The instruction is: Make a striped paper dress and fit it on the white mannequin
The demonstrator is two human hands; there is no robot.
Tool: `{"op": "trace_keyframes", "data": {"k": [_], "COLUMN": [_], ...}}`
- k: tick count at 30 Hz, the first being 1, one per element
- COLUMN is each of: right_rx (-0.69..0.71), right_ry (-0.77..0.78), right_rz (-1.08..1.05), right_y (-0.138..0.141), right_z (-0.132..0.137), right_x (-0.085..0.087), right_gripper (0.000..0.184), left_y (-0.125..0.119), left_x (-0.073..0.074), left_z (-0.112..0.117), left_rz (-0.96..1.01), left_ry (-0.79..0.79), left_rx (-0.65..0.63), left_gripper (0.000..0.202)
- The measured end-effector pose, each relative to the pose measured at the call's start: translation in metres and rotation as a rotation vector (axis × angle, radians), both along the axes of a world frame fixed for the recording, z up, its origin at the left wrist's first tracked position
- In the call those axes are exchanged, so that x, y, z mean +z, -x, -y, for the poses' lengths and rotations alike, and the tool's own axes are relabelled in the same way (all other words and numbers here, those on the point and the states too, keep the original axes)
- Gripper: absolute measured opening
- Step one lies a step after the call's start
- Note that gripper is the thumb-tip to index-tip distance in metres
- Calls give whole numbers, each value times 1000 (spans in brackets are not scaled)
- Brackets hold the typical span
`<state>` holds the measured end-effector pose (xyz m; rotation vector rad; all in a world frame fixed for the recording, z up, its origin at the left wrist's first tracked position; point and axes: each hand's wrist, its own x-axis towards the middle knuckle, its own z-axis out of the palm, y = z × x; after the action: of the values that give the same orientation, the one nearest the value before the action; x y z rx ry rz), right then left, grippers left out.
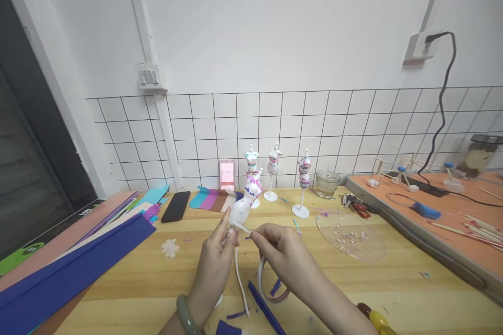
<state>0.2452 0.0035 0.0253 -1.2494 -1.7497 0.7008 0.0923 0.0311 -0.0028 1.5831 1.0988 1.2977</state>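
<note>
Paper sheets (78,254) in blue, pink and other colours lie stacked at far left, with a black phone (176,206) just beside them. Near the middle, the left hand (214,257), a green bangle (184,314) on its wrist, has its thumb and fingers closed around the lower end of a small white dress form (240,211), held tilted above the wooden table (149,288). The right hand (281,246), thumb and forefinger pinched together, grips a narrow white strip (241,227) reaching to the form's base. Behind stand three similar figures (304,166); farther right, a clear disc (375,249) bears scattered gems (353,236).
</note>
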Motion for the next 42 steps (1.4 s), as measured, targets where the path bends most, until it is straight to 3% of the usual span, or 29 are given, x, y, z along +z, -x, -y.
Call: {"op": "trace_keyframes", "data": {"k": [5, 14, 22, 33, 42], "right_rx": [5, 18, 36, 48, 74], "right_ry": [2, 117, 160, 162, 172], "right_rz": [-3, -206, -269, -298, -331], "right_y": [2, 1, -1, -1, -1], "right_z": [1, -11, -14, -16, -17], "right_x": [-1, -4, -4, -4, -7], "right_gripper": [36, 37, 36, 39, 42], "left_y": [-3, -6, -5, -6, -5], "left_x": [5, 12, 9, 13, 14], "left_z": [1, 4, 4, 7, 11], "left_rz": [104, 275, 294, 334, 362], "left_ry": [13, 139, 165, 242, 271], "left_rx": [-30, -120, -190, -189, -223], "left_gripper": [55, 64, 64, 68, 53]}}
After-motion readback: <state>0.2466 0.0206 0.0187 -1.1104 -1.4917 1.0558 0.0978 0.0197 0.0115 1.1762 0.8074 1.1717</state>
